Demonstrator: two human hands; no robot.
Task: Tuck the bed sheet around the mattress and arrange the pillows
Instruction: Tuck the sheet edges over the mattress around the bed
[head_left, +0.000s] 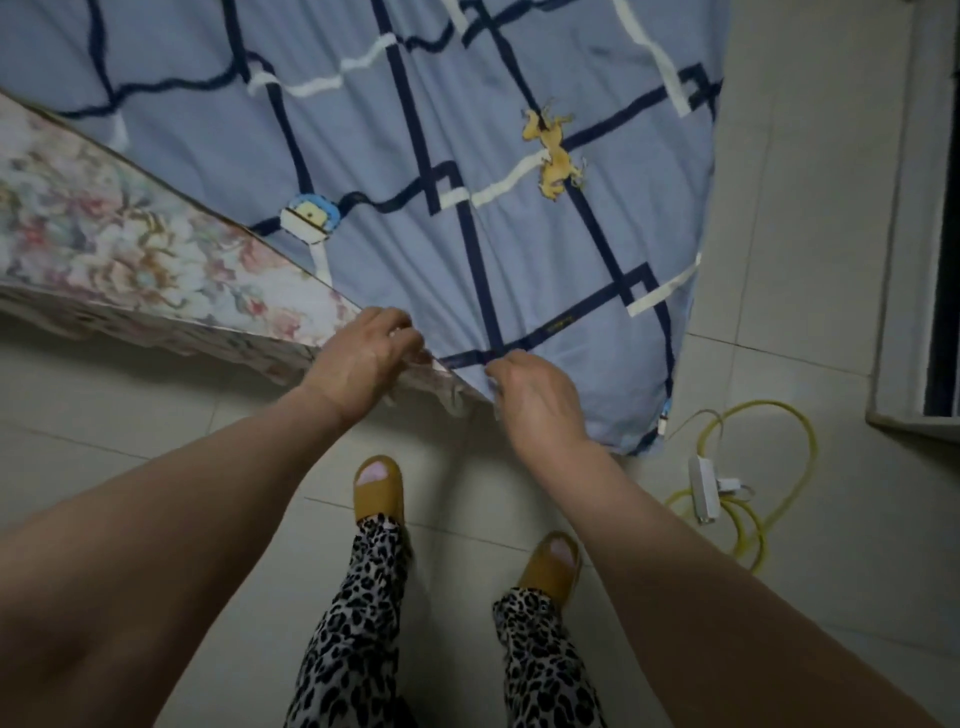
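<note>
A light blue bed sheet (519, 208) with dark blue and white lines covers the top of the bed and hangs over its near corner. The floral mattress (119, 244) shows bare along the left side. My left hand (363, 358) grips the sheet's edge where it meets the mattress, fingers curled on the fabric. My right hand (535, 400) is shut on the sheet's hem a little to the right, at the front edge. No pillows are in view.
Pale floor tiles (156, 415) surround the bed. A yellow cable (753, 493) with a white power strip (704, 488) lies on the floor by the bed's corner. A door frame (904, 260) stands at the right. My slippered feet (379, 488) are just before the bed.
</note>
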